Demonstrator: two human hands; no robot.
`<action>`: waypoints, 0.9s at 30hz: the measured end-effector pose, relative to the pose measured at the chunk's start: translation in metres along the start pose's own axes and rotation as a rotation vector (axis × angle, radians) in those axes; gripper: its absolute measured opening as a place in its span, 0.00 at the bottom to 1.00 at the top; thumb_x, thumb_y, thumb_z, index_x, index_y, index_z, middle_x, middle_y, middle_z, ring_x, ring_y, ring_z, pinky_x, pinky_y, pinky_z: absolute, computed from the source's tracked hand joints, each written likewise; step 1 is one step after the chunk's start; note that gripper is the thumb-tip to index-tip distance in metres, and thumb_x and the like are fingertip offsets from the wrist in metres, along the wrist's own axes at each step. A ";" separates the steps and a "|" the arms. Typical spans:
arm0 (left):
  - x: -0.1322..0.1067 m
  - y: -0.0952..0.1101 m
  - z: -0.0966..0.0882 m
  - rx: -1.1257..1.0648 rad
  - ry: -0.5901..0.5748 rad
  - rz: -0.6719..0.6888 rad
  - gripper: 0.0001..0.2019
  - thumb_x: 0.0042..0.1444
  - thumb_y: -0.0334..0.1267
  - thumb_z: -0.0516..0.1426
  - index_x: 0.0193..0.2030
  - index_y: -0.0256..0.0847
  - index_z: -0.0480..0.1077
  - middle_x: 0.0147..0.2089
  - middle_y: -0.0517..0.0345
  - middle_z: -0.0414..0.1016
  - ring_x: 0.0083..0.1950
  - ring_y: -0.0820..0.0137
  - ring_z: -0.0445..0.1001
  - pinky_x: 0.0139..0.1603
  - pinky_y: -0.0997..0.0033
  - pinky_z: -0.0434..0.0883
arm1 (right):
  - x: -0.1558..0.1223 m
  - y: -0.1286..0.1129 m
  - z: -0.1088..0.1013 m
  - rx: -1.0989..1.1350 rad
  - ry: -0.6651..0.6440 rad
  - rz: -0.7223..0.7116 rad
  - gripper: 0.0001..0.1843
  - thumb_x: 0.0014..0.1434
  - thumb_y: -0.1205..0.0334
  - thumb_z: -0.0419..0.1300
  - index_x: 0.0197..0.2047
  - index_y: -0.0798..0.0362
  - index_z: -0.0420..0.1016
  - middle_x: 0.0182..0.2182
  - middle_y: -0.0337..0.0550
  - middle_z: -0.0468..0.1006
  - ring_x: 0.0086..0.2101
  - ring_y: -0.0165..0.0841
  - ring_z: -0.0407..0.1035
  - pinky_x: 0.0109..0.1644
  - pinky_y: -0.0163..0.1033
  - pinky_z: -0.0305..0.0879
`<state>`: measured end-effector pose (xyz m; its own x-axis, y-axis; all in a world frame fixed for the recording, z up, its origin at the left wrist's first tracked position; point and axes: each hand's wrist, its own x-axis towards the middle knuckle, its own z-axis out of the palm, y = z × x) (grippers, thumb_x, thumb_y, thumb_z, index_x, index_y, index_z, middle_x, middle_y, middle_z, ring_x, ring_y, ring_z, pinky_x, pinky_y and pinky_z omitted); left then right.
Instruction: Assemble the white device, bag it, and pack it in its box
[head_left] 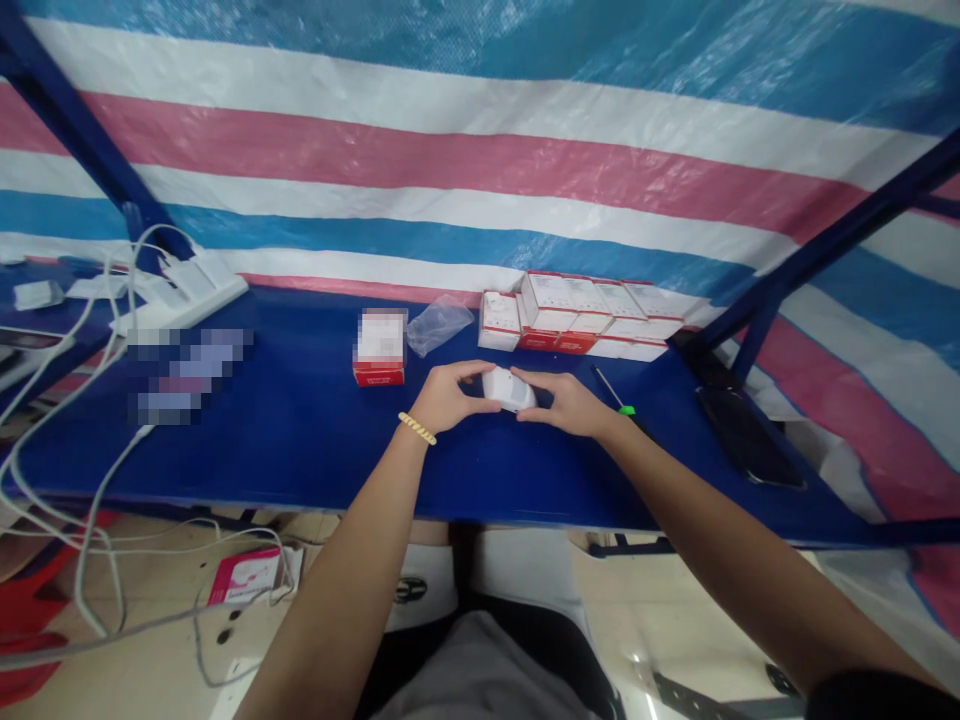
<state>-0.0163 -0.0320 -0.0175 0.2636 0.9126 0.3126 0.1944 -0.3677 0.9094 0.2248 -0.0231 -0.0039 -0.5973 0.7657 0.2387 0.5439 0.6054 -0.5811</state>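
Note:
A small white plastic device [509, 389] with rounded edges is held just above the blue table, between both hands. My left hand [451, 395] grips its left end between thumb and fingers, a yellow coiled band around the wrist. On the other end, my right hand [568, 402] pinches it the same way. What kind of device it is I cannot make out. Behind my left hand stand a red and white box [379, 346] and a crumpled clear plastic bag [441, 325]. Right of my right hand lies a screwdriver [613, 390] with a green handle.
Stacked red and white boxes [592, 312] line the back of the blue table [300, 440]. A black phone-like object [750, 435] lies at the right. White power strips [191, 295] with trailing cables [94, 520] occupy the left. Blue metal posts [817, 245] frame the striped tarp [465, 150].

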 end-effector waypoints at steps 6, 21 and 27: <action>-0.004 0.004 -0.011 0.186 -0.051 -0.041 0.24 0.38 0.38 0.70 0.45 0.39 0.74 0.44 0.55 0.79 0.44 0.64 0.76 0.50 0.60 0.71 | -0.006 0.002 0.019 -0.064 0.058 -0.043 0.38 0.57 0.43 0.61 0.66 0.52 0.63 0.62 0.53 0.68 0.60 0.46 0.64 0.64 0.55 0.61; -0.003 0.001 0.000 0.358 -0.061 0.150 0.24 0.48 0.45 0.67 0.52 0.40 0.73 0.54 0.48 0.76 0.57 0.58 0.73 0.61 0.53 0.67 | -0.009 0.005 0.030 0.015 0.099 0.032 0.44 0.52 0.45 0.65 0.67 0.53 0.57 0.61 0.57 0.67 0.58 0.47 0.66 0.61 0.55 0.64; -0.002 0.004 0.007 0.101 0.110 0.056 0.26 0.49 0.49 0.66 0.52 0.37 0.74 0.52 0.46 0.77 0.50 0.60 0.76 0.53 0.58 0.72 | -0.012 -0.008 0.025 0.046 0.394 0.014 0.26 0.58 0.49 0.61 0.58 0.51 0.68 0.56 0.52 0.74 0.54 0.43 0.70 0.60 0.52 0.66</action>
<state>-0.0096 -0.0361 -0.0161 0.1724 0.9021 0.3957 0.2778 -0.4299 0.8591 0.2129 -0.0427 -0.0218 -0.3135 0.8039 0.5054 0.5180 0.5909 -0.6185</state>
